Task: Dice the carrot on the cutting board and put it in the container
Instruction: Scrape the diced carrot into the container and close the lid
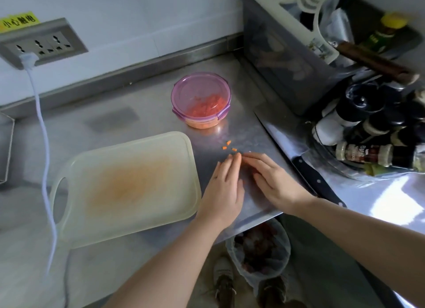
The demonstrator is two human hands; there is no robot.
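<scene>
Can't rly see what's under the hands tbh. Left hand point(222, 188) and right hand point(273, 181) both lie palm-down on the steel counter point(161, 114), just right of the cutting board point(128, 188). Fingers are straight and held together, tips nearly meeting. Neither one pinches anything I can see. There's a hint of orange btw the fingers, can't tell what it is.

Counts: 3 loose carrot bits point(234, 149) on the counter just past the fingertips, plus 1 board, 1 container point(200, 100) and 1 knife point(301, 161). The spice jars point(358, 153) at far right are a jumbled pile, partly cut off by the frame edge, so no count there. The waste bin point(259, 250) below the counter edge is blurry, contents unclear.

Materials: the board is pale see-thru plastic, a rounded rectangle w/ a handle slot and an orange stain across the middle. The container is round clear glass w/ a purple see-thru clip lid on top. It's further back on the counter, and the diced carrot point(204, 105) inside shows fuzzy thru the lid. The knife has a shiny blade and a black riveted handle, lying flat just right of the right hand.
</scene>
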